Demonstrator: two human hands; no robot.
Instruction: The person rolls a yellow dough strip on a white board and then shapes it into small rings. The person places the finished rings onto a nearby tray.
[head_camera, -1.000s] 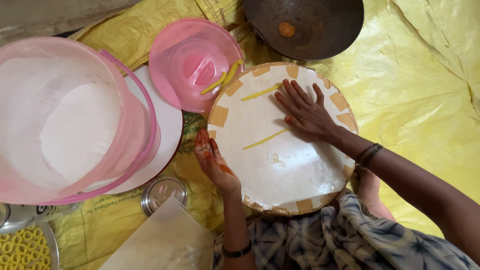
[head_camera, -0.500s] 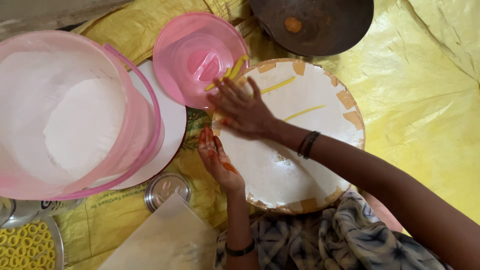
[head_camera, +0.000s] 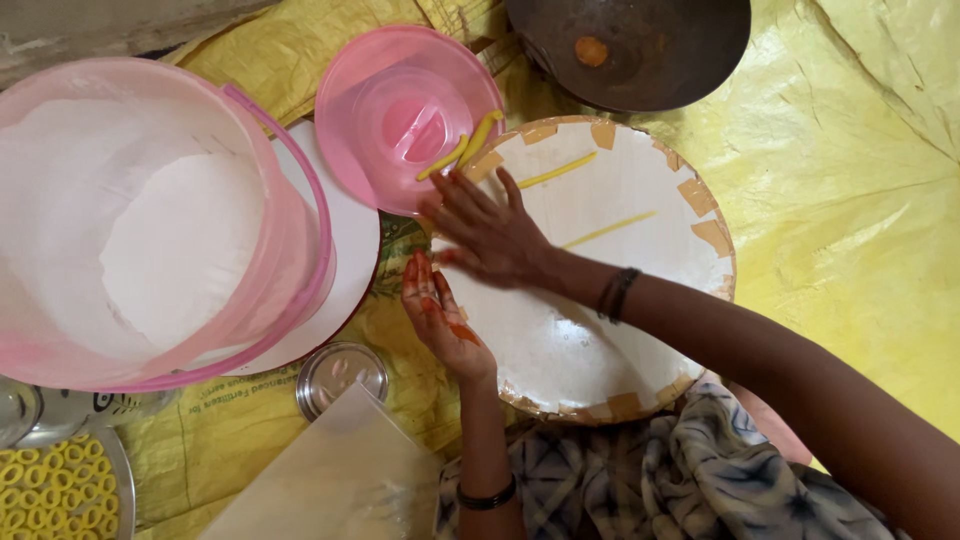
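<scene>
Right hand (head_camera: 490, 235): flat, palm down, fingers spread, gripping nothing, pressed on the upper-left part of the round white board with tan tape patches around its rim (head_camera: 700, 215). Fingertips reach the board's edge, just beside the overturned pink plastic lid (head_camera: 400, 75). Left hand (head_camera: 440, 315): released, palm turned up, orange stain on palm and fingers, sitting at the board's left rim, holding nothing. Two thin yellow dough strands lie on the board, the upper strand (head_camera: 557, 170) just right of the right fingertips, the lower strand (head_camera: 610, 229) near the wrist; neither is touched. Two shorter yellow pieces (head_camera: 462, 148) rest on the pink lid, close to the fingertips. Can't tell if anything sits under the right palm. My read: the step is working strands on the board and passing them to the lid; the right hand is at the lid-side edge between strands. A next pick would call for a light fingertip pinch on the upper strand, lifted along its length so it doesn't tear or stretch. Around: large pink plastic bucket with white flour (head_camera: 150, 230) on a white round plate (head_camera: 350, 260), dark round metal pan (head_camera: 640, 50) above the board, small steel bowl (head_camera: 343, 372), tray of yellow rings (head_camera: 50, 490), all on a yellow plastic sheet (head_camera: 850, 200).
</scene>
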